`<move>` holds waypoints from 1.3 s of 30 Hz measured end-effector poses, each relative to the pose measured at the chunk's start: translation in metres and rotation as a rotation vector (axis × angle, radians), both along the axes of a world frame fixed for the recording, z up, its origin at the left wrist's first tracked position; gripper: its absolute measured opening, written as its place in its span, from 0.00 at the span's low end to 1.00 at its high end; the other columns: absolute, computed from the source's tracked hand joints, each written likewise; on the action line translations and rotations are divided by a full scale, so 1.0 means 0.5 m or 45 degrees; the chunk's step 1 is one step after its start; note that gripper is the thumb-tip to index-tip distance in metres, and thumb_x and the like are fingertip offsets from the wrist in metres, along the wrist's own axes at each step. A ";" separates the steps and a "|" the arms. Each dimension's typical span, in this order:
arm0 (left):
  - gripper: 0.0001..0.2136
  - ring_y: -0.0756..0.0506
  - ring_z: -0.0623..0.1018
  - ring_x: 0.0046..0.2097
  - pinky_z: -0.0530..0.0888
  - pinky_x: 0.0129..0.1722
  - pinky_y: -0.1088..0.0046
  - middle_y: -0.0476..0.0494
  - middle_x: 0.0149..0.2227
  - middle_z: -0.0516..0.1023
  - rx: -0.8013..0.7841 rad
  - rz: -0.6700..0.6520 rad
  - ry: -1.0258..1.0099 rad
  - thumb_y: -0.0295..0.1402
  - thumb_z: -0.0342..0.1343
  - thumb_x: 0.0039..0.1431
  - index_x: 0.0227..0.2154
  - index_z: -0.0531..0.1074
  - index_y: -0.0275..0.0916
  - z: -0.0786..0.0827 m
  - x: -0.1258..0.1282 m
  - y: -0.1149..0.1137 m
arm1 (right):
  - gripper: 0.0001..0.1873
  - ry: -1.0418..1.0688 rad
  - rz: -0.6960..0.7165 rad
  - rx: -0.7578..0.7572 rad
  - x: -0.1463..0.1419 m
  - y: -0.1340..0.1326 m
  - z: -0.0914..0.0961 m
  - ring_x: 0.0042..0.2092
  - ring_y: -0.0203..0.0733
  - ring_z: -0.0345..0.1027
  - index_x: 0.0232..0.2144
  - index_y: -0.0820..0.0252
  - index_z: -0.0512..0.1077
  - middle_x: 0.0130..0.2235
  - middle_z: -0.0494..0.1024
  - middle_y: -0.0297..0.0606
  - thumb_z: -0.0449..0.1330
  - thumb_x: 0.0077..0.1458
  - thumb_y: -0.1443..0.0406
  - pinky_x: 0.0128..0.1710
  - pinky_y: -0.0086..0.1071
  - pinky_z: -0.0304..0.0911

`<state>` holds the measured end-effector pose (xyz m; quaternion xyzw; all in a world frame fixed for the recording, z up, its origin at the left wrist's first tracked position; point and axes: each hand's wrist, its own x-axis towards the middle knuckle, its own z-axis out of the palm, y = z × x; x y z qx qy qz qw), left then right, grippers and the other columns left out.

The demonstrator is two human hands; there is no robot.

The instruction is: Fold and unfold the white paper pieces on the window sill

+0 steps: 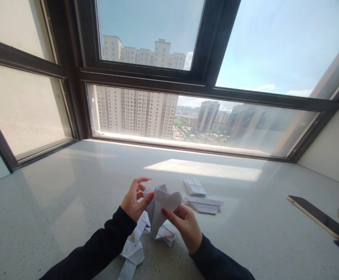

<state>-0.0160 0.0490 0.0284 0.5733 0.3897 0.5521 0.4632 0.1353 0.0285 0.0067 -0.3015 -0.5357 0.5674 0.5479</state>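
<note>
A piece of folded white paper [164, 206] is held up between my two hands, its narrow end pointing down and its upper edges flaring apart. My left hand [136, 198] pinches its left side with the thumb, the other fingers curled behind. On the right side, my right hand [183, 223] grips the paper with the thumb in front and the fingers behind. Beneath the hands lie more folded white paper pieces [132, 253], partly covered by the held one and my wrists.
Behind my right hand lie a folded paper square [195, 187] and a stack of folded paper strips [206, 205]. At the far right a phone [321, 217] rests on the speckled white sill [253, 233]. Dark window frames [146, 79] border the back.
</note>
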 end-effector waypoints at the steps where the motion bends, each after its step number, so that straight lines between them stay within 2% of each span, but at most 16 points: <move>1: 0.23 0.52 0.69 0.26 0.67 0.18 0.80 0.52 0.28 0.62 -0.072 -0.031 -0.031 0.49 0.52 0.44 0.40 0.59 0.39 -0.003 0.003 0.000 | 0.10 -0.001 -0.054 -0.004 0.003 0.003 -0.003 0.31 0.40 0.69 0.28 0.59 0.74 0.28 0.78 0.34 0.63 0.40 0.61 0.35 0.33 0.63; 4: 0.26 0.49 0.73 0.29 0.70 0.24 0.75 0.46 0.33 0.67 -0.323 -0.226 -0.081 0.55 0.45 0.45 0.40 0.61 0.39 -0.018 0.012 -0.003 | 0.09 -0.004 -0.214 0.004 0.014 0.016 -0.017 0.30 0.39 0.69 0.28 0.60 0.74 0.26 0.78 0.34 0.62 0.41 0.62 0.33 0.31 0.63; 6: 0.27 0.48 0.75 0.29 0.71 0.28 0.73 0.44 0.33 0.70 -0.438 -0.402 -0.089 0.56 0.44 0.45 0.41 0.61 0.40 -0.031 0.018 -0.009 | 0.09 -0.010 -0.287 0.019 0.021 0.025 -0.026 0.29 0.38 0.68 0.27 0.61 0.73 0.26 0.77 0.34 0.62 0.42 0.61 0.31 0.30 0.62; 9: 0.28 0.46 0.76 0.29 0.71 0.29 0.70 0.42 0.33 0.73 -0.481 -0.587 -0.108 0.55 0.46 0.45 0.44 0.59 0.40 -0.048 0.023 -0.017 | 0.10 -0.060 -0.333 0.026 0.027 0.030 -0.027 0.27 0.38 0.67 0.26 0.62 0.73 0.25 0.77 0.35 0.62 0.41 0.61 0.29 0.30 0.62; 11: 0.28 0.46 0.76 0.28 0.71 0.27 0.70 0.41 0.31 0.74 -0.464 -0.643 -0.117 0.54 0.47 0.46 0.44 0.59 0.39 -0.054 0.023 -0.017 | 0.11 -0.108 -0.329 0.024 0.028 0.027 -0.021 0.28 0.39 0.68 0.27 0.63 0.72 0.26 0.77 0.36 0.61 0.41 0.60 0.30 0.32 0.63; 18: 0.29 0.47 0.76 0.24 0.70 0.22 0.75 0.41 0.28 0.76 -0.410 -0.656 -0.131 0.53 0.48 0.45 0.46 0.60 0.37 -0.061 0.019 -0.008 | 0.15 -0.198 -0.299 0.035 0.025 0.016 -0.001 0.32 0.44 0.69 0.29 0.64 0.72 0.30 0.78 0.40 0.61 0.41 0.58 0.33 0.35 0.64; 24: 0.28 0.48 0.76 0.23 0.70 0.21 0.76 0.42 0.26 0.76 -0.433 -0.674 -0.136 0.54 0.48 0.45 0.43 0.62 0.36 -0.065 0.024 -0.009 | 0.13 -0.202 -0.292 0.054 0.024 0.018 -0.006 0.33 0.44 0.69 0.28 0.63 0.72 0.29 0.78 0.39 0.61 0.41 0.58 0.33 0.34 0.63; 30: 0.30 0.48 0.76 0.22 0.70 0.20 0.76 0.40 0.28 0.76 -0.359 -0.641 -0.029 0.48 0.57 0.40 0.44 0.61 0.35 -0.074 0.027 -0.005 | 0.14 -0.284 -0.308 0.084 0.026 0.018 -0.012 0.32 0.44 0.68 0.29 0.64 0.72 0.29 0.77 0.39 0.60 0.43 0.58 0.34 0.36 0.63; 39: 0.28 0.48 0.75 0.22 0.71 0.21 0.75 0.43 0.24 0.76 -0.326 -0.593 -0.006 0.46 0.56 0.43 0.45 0.61 0.34 -0.078 0.030 -0.005 | 0.17 -0.400 -0.399 0.122 0.021 0.016 -0.017 0.31 0.43 0.66 0.32 0.65 0.69 0.26 0.74 0.39 0.58 0.44 0.56 0.33 0.37 0.64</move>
